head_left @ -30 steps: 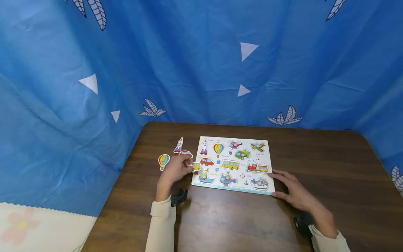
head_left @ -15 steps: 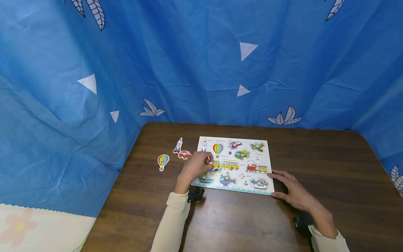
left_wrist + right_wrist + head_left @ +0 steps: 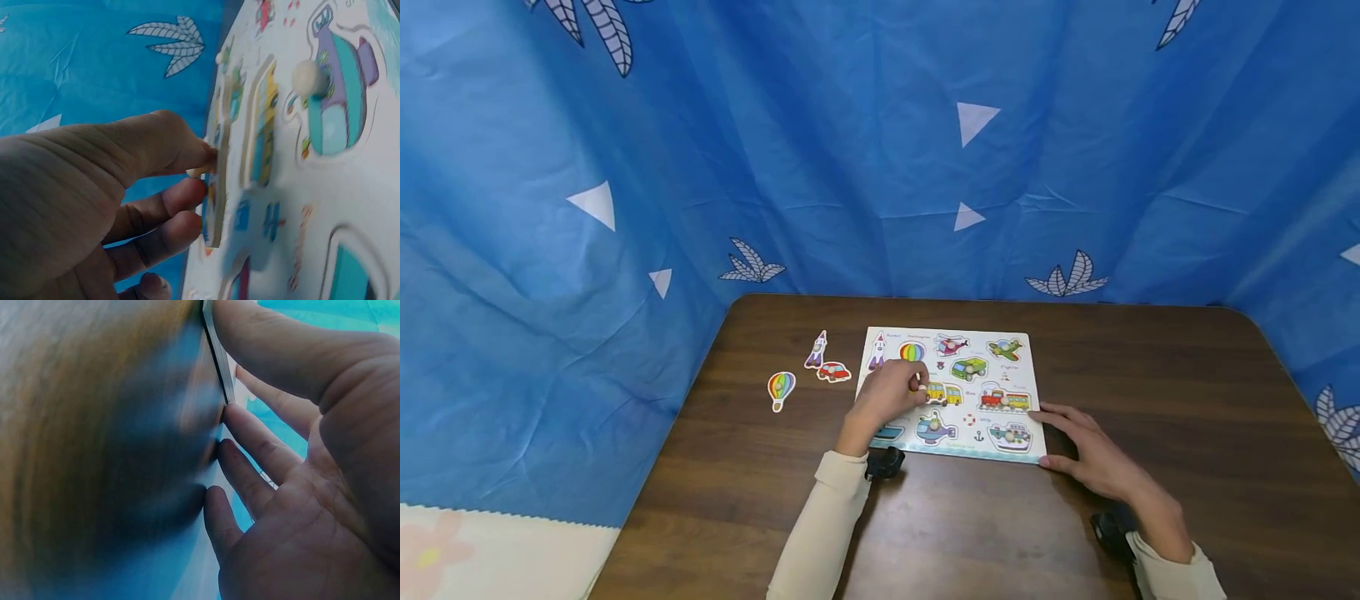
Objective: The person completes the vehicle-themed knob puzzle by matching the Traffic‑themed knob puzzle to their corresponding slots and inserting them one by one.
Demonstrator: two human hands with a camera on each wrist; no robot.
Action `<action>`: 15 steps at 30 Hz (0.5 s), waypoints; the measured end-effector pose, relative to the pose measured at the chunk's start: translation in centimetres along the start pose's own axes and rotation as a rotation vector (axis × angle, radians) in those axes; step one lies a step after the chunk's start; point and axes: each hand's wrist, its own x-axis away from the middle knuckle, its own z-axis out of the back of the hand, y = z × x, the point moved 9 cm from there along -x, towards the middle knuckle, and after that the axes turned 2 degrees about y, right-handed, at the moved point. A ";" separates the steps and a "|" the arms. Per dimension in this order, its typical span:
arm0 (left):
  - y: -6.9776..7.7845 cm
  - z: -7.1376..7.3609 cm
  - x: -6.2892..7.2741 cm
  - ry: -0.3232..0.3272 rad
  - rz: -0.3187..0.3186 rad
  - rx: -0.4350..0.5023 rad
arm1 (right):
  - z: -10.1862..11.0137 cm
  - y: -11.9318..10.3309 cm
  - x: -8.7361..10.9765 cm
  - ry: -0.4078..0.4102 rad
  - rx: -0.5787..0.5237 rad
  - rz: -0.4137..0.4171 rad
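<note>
A white wooden puzzle board (image 3: pixel 1027 373) printed with vehicles lies on the brown table. Over its left half, my left hand (image 3: pixel 889 393) pinches a yellow bus puzzle piece (image 3: pixel 934 393) by its small knob. That piece is tilted edge-on in the left wrist view, close above the board and beside the bus slot (image 3: pixel 264 128); it overlaps the slot's left part in the head view. My right hand (image 3: pixel 1101 454) rests at the board's right edge, thumb near the front corner and fingers extended. Its fingertips (image 3: pixel 230 450) touch the table and board edge.
Left of the board lie a rocket piece (image 3: pixel 817 350), a red car piece (image 3: pixel 833 372) and a balloon piece (image 3: pixel 781 390). Knobbed pieces such as the submarine (image 3: pixel 936 427) and train (image 3: pixel 1004 399) sit in the board. A blue curtain (image 3: pixel 865 150) hangs behind the table.
My left hand has carried the bus piece rightward from the board's left edge to the bus slot, uncovering the red car piece. My right hand has stayed at the board's edge.
</note>
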 end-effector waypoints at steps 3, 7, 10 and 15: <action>0.3 -0.4 -0.5 0.007 -0.006 0.011 | 0.1 0.0 0.0 0.004 -0.003 0.007; 0.5 -1.1 -0.8 -0.007 0.001 0.040 | 0.1 -0.1 0.0 0.007 -0.007 0.017; 0.7 -1.5 -0.9 -0.013 0.006 0.045 | 0.1 -0.1 0.0 0.009 -0.012 0.019; 1.2 -1.9 -1.1 -0.015 -0.001 0.041 | 0.0 -0.1 0.0 0.009 -0.013 0.011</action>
